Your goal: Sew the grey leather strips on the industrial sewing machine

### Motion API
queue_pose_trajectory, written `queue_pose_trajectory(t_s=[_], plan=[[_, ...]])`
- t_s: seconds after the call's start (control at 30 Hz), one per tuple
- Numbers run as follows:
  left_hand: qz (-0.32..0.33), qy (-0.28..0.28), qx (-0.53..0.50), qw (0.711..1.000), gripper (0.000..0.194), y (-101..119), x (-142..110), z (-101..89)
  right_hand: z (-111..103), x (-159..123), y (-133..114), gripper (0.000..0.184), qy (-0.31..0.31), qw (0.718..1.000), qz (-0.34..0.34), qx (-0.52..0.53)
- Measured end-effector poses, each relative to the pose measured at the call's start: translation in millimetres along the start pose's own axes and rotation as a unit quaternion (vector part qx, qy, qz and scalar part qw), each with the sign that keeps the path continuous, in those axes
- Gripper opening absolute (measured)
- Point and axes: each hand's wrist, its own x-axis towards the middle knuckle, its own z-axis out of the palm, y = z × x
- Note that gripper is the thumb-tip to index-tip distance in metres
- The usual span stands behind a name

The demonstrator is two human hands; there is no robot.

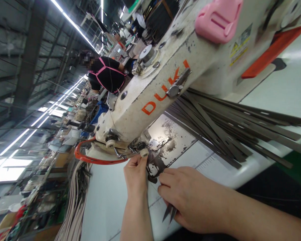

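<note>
My left hand reaches up to the head of a white sewing machine, fingers pinched together beside a small white knob. What those fingertips hold, if anything, is too small to make out. Lower right, my right hand is closed around thread snips, whose two dark pointed blades stick out below the palm, slightly apart. Its thumb and forefinger are near the front end of the worn metal needle plate area. The needle itself is hard to see behind the machine head.
Dark flat strips with slots lie under the machine arm, fanning right past the table edge. Pale strips hang at the table's left. An orange-red guard rings the machine head. A pink buckle-shaped piece sits on top. Another person works beyond.
</note>
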Motion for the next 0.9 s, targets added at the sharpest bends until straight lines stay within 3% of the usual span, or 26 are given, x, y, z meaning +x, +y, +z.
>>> queue_pose_trajectory(t_s=[0.23,0.53,0.9], plan=[[0.004,0.010,0.002,1.000,0.039,6,-3,3.3,2,-1,1,0.020,0.004,1.000,-0.006,-0.020],[-0.061,0.001,-0.042,0.997,0.046,23,-16,4.7,2,-2,1,0.018,0.019,0.999,-0.024,-0.040],[-0.068,0.027,-0.081,0.994,0.052,35,-23,9.4,6,-3,1,0.015,0.043,0.997,-0.033,-0.054]])
